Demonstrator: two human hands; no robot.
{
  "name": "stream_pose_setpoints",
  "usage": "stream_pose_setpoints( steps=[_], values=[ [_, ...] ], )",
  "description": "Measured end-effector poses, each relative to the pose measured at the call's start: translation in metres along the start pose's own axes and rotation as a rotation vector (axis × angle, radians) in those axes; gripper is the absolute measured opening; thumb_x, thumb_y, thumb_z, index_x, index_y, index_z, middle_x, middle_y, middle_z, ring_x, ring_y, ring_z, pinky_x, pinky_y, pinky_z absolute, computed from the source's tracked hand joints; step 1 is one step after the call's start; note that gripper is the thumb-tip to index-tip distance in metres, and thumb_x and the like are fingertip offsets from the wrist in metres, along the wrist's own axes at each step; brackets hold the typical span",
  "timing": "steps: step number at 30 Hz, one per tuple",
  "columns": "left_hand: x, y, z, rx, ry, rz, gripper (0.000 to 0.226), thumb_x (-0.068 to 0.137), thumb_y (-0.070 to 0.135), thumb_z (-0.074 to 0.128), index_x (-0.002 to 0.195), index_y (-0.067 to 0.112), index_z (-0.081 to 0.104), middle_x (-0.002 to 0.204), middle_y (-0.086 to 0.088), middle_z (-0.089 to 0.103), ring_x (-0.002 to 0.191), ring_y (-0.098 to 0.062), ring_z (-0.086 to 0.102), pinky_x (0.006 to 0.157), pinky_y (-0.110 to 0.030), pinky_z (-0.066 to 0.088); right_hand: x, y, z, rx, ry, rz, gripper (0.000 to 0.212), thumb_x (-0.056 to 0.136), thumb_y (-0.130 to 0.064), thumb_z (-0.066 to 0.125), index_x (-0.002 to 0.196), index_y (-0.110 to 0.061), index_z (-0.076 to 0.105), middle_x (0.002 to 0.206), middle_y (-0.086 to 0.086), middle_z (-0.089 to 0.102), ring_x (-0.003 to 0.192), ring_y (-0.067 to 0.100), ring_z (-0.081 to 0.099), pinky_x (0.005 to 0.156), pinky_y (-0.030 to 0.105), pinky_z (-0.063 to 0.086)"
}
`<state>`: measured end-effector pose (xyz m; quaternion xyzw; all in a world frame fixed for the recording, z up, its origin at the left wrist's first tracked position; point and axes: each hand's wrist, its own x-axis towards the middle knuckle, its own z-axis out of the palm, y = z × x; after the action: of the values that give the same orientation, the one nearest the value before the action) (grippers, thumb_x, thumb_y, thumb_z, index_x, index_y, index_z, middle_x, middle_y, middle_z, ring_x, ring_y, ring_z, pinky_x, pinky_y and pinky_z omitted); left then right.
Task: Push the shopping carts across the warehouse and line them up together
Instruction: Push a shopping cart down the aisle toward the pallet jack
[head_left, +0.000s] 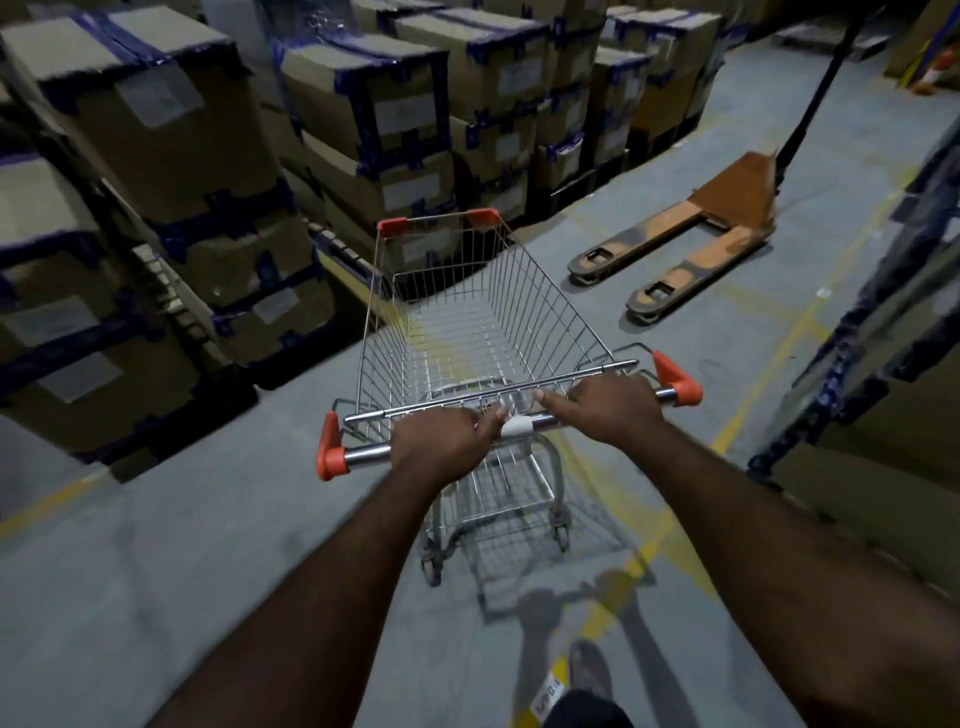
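My left hand and right hand grip the handle, fingers curled round it; drifting right, my cart may hit the pallet jack.

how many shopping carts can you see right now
1. The shopping cart stands mid-aisle, gripped at its handle by the left hand and right hand. Other carts may lie outside the view.
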<state>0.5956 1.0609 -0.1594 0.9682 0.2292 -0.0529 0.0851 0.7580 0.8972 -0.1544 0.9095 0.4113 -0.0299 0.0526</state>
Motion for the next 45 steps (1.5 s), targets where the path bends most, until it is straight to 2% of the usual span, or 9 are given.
stream_pose_setpoints(
  steps=[4,10,15,22,30,35,37,41,45],
  values=[
    [0.047,-0.004,-0.006,-0.017,-0.003,0.009,0.069,0.094,0.076,0.015,0.116,0.029,0.061,0.11,-0.004,0.071,0.106,-0.028,0.064,0.085,-0.039,0.045,0.062,0.022,-0.003,-0.014,-0.012,-0.026,0.083,0.086,-0.088,0.016,0.07,-0.021,0.063,0.075,0.0,0.06,0.092,0.025,0.067,0.079,0.037,0.037],
    [0.127,0.0,-0.016,-0.093,-0.073,-0.052,0.059,0.096,0.073,0.019,0.112,0.03,0.057,0.106,-0.001,0.068,0.1,-0.027,0.063,0.082,-0.039,0.046,0.16,0.058,-0.014,-0.022,-0.05,-0.087,0.084,0.085,-0.088,0.015,0.068,-0.023,0.064,0.065,-0.007,0.052,0.084,0.023,0.058,0.1,0.048,0.038],
    [0.19,0.003,-0.021,-0.179,-0.11,-0.127,0.058,0.095,0.074,0.021,0.108,0.03,0.056,0.103,0.0,0.067,0.094,-0.025,0.061,0.088,-0.044,0.05,0.237,0.086,-0.019,0.022,-0.055,-0.143,0.081,0.086,-0.087,0.024,0.065,-0.02,0.064,0.063,-0.006,0.05,0.08,0.024,0.056,0.089,0.039,0.04],
    [0.246,0.017,-0.028,-0.195,-0.058,-0.215,0.054,0.098,0.069,0.024,0.114,0.03,0.057,0.104,-0.001,0.067,0.091,-0.025,0.06,0.079,-0.038,0.049,0.32,0.113,-0.022,-0.013,-0.047,-0.259,0.082,0.086,-0.087,0.02,0.067,-0.021,0.065,0.068,-0.004,0.054,0.081,0.023,0.057,0.09,0.042,0.041],
    [0.261,0.029,-0.031,-0.168,-0.032,-0.269,0.051,0.1,0.065,0.024,0.118,0.029,0.055,0.1,-0.001,0.066,0.085,-0.024,0.058,0.07,-0.036,0.042,0.345,0.123,-0.025,0.035,-0.081,-0.311,0.081,0.086,-0.087,0.02,0.066,-0.022,0.064,0.071,-0.002,0.059,0.084,0.023,0.061,0.099,0.049,0.042],
    [0.265,0.029,-0.036,-0.32,-0.103,-0.295,0.048,0.101,0.062,0.031,0.115,0.026,0.059,0.099,-0.001,0.065,0.09,-0.023,0.06,0.082,-0.037,0.049,0.347,0.118,-0.036,0.124,-0.224,-0.305,0.07,0.092,-0.079,0.031,0.079,-0.021,0.068,0.085,0.001,0.063,0.091,0.023,0.061,0.093,0.041,0.047],
    [0.266,0.024,-0.04,-0.423,-0.1,-0.291,0.044,0.102,0.056,0.038,0.109,0.021,0.065,0.094,0.0,0.063,0.088,-0.021,0.059,0.077,-0.034,0.047,0.349,0.109,-0.04,0.118,-0.253,-0.322,0.059,0.096,-0.071,0.039,0.079,-0.02,0.064,0.092,0.005,0.063,0.092,0.024,0.06,0.087,0.037,0.047],
    [0.259,0.016,-0.046,-0.5,-0.003,-0.329,0.034,0.101,0.047,0.048,0.096,0.02,0.068,0.093,-0.002,0.065,0.088,-0.021,0.06,0.072,-0.031,0.043,0.342,0.074,-0.047,0.165,-0.19,-0.365,0.055,0.094,-0.069,0.046,0.074,-0.021,0.063,0.078,0.0,0.064,0.077,0.018,0.061,0.072,0.032,0.046],
    [0.239,-0.003,-0.05,-0.414,-0.01,-0.401,0.037,0.1,0.053,0.046,0.091,0.023,0.067,0.087,0.0,0.063,0.086,-0.02,0.059,0.076,-0.034,0.047,0.322,0.026,-0.046,0.253,-0.165,-0.44,0.056,0.094,-0.073,0.042,0.076,-0.023,0.062,0.074,-0.003,0.06,0.075,0.018,0.061,0.077,0.034,0.052]
  ],
)
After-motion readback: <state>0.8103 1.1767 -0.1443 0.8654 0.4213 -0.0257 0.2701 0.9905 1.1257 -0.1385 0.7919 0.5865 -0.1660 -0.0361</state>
